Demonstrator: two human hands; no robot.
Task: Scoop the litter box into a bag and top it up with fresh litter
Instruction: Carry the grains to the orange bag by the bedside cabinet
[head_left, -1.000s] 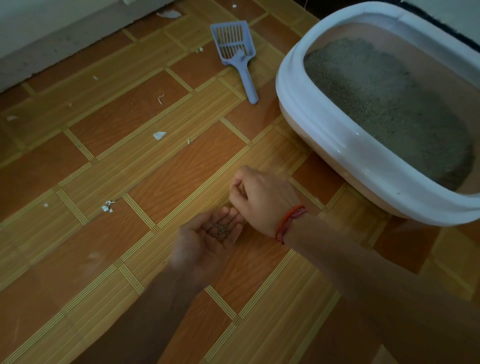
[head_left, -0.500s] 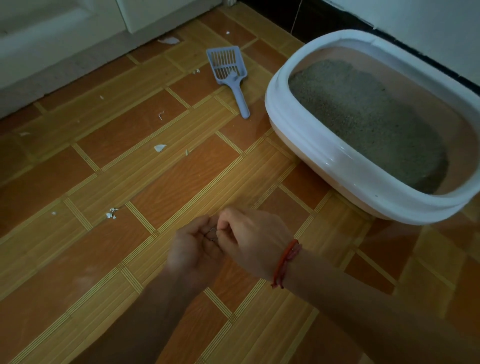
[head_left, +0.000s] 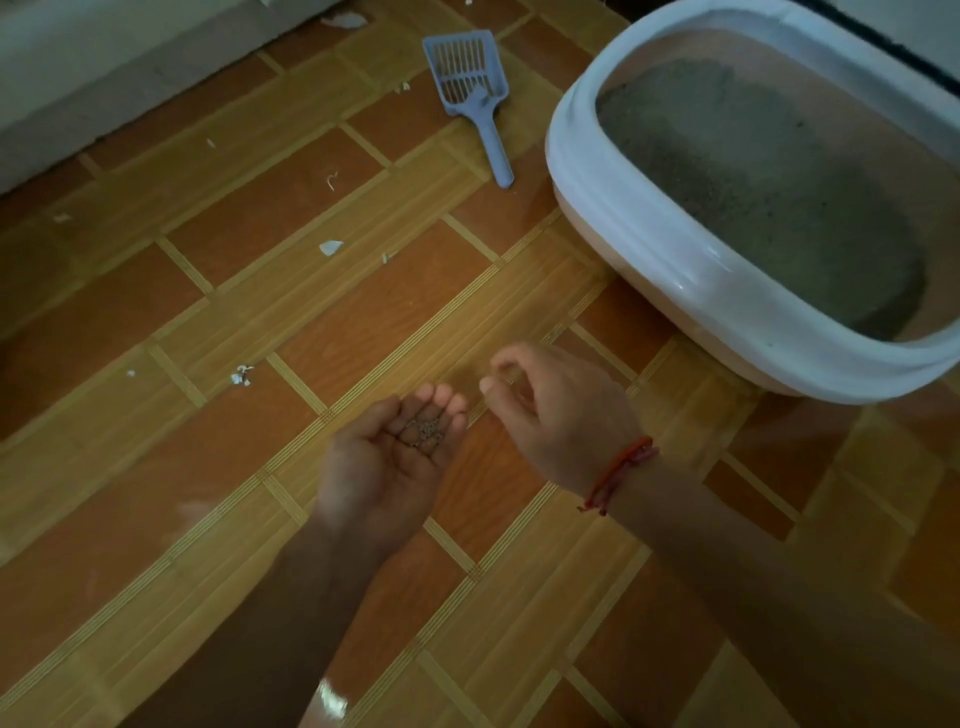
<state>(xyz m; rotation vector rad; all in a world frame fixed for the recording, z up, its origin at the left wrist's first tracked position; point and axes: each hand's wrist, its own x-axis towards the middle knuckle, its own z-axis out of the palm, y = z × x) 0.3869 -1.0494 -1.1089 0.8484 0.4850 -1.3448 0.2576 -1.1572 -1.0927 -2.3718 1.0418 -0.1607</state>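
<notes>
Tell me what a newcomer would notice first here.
The big white litter box at upper right, holding grey litter, stands out first. At centre the left hand lies palm up cupping litter grains, the right hand curled beside it. A blue scoop lies on the floor left of the box.
</notes>
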